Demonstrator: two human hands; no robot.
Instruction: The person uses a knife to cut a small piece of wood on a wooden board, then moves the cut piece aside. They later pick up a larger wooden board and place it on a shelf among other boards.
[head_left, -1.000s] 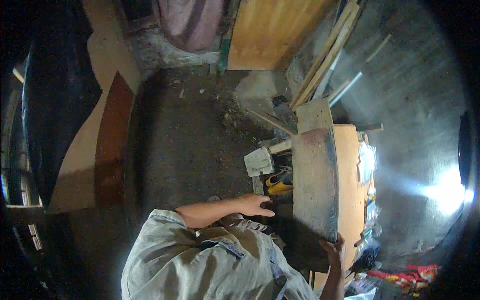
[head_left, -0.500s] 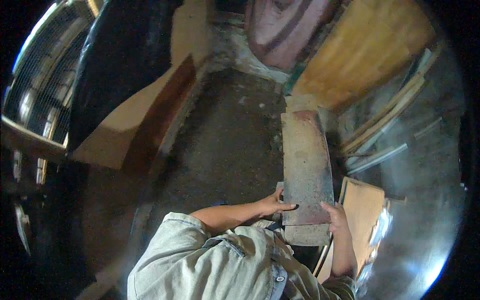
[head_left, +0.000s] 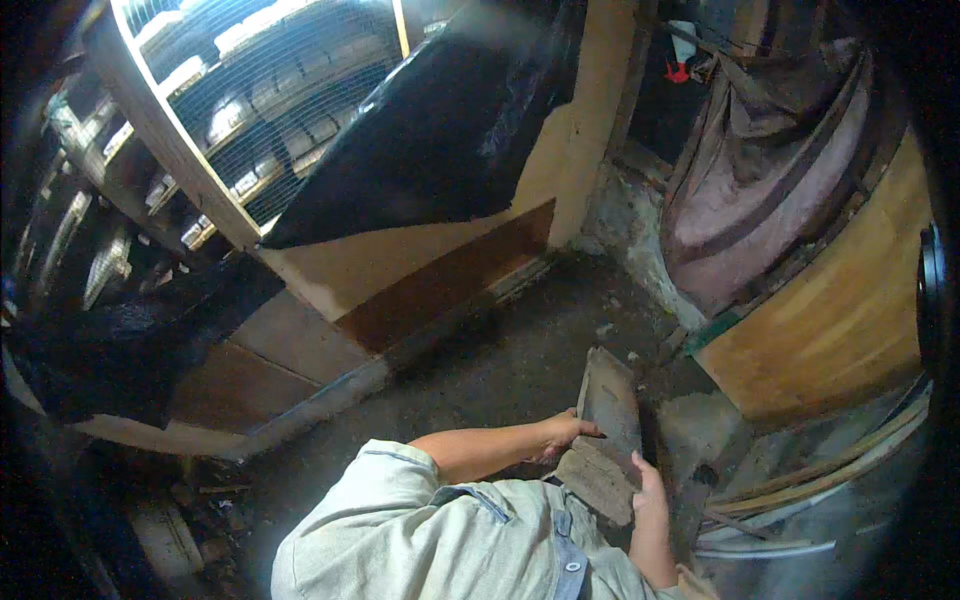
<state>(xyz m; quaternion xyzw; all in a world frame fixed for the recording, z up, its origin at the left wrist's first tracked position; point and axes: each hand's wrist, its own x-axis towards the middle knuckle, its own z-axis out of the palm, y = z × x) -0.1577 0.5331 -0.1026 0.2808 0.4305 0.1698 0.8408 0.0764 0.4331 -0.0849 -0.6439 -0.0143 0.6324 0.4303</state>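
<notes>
Between my two hands is a long, worn grey-brown slab [head_left: 618, 408], tilted, its far end pointing away from me. A second rough slab-like piece [head_left: 597, 482] lies against its near end, close to my body. I cannot tell whether the two are joined. My left hand [head_left: 568, 432] is closed on the slab's left edge, with the thumb on top. On the opposite edge, my right hand [head_left: 648, 482] grips with its thumb upward and its fingers hidden underneath.
Wooden strips and a pale pipe [head_left: 770, 550] lie at the right. A yellowish board [head_left: 840, 300] leans beyond them. A brownish cloth [head_left: 770, 190] hangs at the back. On the left stands a low board wall [head_left: 460, 280] with black plastic sheeting [head_left: 430, 150] and wire mesh [head_left: 290, 100].
My view has swung left, bringing the mesh and the low wall further in. The slab, still in both hands, is now tilted and looks shorter.
</notes>
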